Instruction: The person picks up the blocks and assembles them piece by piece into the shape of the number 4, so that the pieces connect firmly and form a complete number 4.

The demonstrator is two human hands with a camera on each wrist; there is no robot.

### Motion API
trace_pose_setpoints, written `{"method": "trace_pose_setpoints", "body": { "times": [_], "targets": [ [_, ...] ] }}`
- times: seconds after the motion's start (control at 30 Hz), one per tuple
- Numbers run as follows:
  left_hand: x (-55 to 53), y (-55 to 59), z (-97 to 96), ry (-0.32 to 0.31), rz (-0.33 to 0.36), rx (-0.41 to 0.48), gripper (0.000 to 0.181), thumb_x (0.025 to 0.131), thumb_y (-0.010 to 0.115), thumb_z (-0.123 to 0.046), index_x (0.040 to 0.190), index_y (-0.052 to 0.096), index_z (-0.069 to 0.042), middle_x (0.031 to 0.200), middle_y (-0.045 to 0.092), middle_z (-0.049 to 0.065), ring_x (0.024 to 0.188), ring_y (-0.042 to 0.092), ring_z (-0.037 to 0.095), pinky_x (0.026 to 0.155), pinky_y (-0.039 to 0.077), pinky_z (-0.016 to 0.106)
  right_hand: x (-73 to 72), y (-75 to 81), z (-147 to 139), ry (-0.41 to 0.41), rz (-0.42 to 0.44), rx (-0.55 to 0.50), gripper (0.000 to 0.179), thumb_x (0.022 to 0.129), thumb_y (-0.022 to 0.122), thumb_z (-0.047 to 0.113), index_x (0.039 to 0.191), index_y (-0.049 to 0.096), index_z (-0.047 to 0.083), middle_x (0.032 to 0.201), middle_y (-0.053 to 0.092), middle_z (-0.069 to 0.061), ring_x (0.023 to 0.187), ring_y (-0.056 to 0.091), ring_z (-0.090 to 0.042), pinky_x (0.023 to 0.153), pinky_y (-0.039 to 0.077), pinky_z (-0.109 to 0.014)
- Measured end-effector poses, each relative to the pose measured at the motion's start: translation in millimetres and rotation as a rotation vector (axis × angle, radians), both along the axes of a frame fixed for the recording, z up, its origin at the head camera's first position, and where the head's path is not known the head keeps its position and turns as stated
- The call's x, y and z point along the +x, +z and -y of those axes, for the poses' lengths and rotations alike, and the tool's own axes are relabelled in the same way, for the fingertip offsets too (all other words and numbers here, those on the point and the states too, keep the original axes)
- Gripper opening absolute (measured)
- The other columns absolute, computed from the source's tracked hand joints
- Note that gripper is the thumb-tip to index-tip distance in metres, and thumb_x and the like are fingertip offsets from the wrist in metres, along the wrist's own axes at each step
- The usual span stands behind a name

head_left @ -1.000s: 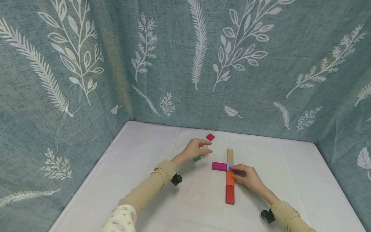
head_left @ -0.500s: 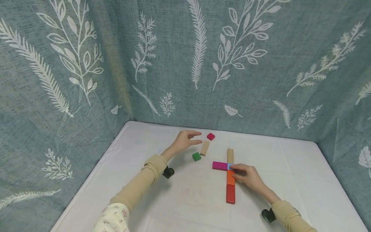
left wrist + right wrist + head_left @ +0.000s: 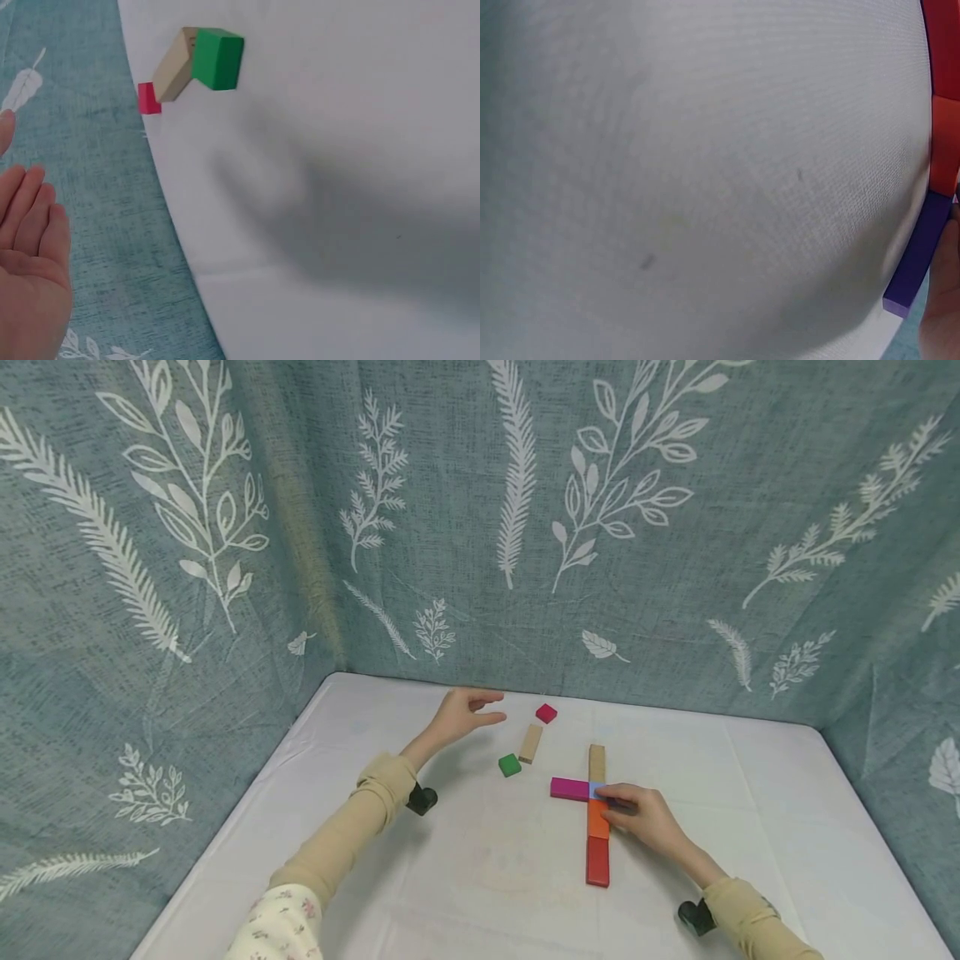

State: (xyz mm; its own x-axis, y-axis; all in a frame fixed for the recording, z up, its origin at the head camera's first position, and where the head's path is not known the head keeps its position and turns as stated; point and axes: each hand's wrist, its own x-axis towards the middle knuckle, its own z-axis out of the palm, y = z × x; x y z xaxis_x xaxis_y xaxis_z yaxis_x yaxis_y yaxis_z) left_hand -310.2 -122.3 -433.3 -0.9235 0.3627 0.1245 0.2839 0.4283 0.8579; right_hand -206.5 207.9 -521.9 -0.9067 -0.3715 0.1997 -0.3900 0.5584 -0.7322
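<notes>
My left hand (image 3: pixel 459 714) is raised over the far left of the table, fingers extended and thumb apart, holding nothing. To its right lie a green block (image 3: pixel 509 766), a plain wooden block (image 3: pixel 530 744) and a small red-pink block (image 3: pixel 546 714). My right hand (image 3: pixel 647 817) pinches a dark purple block (image 3: pixel 919 255), mostly hidden under the fingers in the head view. That block adjoins a cross of flat blocks: wooden (image 3: pixel 596 763), magenta (image 3: pixel 570 789), light blue (image 3: pixel 595 790) at the centre, orange (image 3: pixel 597 819) and red (image 3: pixel 597 862).
A white cloth covers the table (image 3: pixel 465 877). Behind and at the sides hangs a blue-green curtain (image 3: pixel 465 527) with white leaf patterns. A black wrist camera (image 3: pixel 422 799) sits under the left wrist, another black camera (image 3: pixel 697 917) under the right.
My left hand has moved away left and back from the wooden block, uncovering it and the green block. My right hand has stayed at the cross.
</notes>
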Motion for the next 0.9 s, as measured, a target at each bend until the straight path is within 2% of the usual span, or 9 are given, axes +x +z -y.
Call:
{"method": "trace_pose_setpoints", "body": {
  "times": [0.27,0.6,0.9],
  "targets": [
    [4.2,-19.6,-3.0,-0.017,0.022,-0.032,0.041,0.084,0.072,-0.015,0.121,0.063,0.000,0.125,0.063,0.015,0.122,0.056,0.028,0.103,0.045,0.033,-0.3,0.6,0.5,-0.001,-0.013,0.005,0.035,0.079,0.073,0.001,0.114,0.068,0.001,0.113,0.068,-0.014,0.107,0.062,-0.033,0.089,0.052,-0.038],
    [11.7,-43.1,-5.3,-0.085,0.038,-0.046,0.042,0.085,0.070,-0.014,0.122,0.061,0.005,0.125,0.062,0.018,0.122,0.055,0.031,0.104,0.044,0.034,-0.5,-1.1,-0.1,-0.011,0.008,0.013,0.035,0.080,0.073,0.005,0.115,0.068,0.004,0.113,0.068,-0.012,0.108,0.062,-0.032,0.090,0.052,-0.038],
    [18.2,-62.6,-9.0,-0.091,0.083,-0.046,0.040,0.086,0.069,-0.011,0.121,0.061,0.005,0.125,0.061,0.020,0.121,0.055,0.034,0.103,0.045,0.037,-1.0,-1.0,-0.8,-0.005,0.011,0.001,0.035,0.081,0.073,0.006,0.115,0.068,0.004,0.114,0.068,-0.013,0.108,0.062,-0.032,0.090,0.052,-0.038]
  ]
}}
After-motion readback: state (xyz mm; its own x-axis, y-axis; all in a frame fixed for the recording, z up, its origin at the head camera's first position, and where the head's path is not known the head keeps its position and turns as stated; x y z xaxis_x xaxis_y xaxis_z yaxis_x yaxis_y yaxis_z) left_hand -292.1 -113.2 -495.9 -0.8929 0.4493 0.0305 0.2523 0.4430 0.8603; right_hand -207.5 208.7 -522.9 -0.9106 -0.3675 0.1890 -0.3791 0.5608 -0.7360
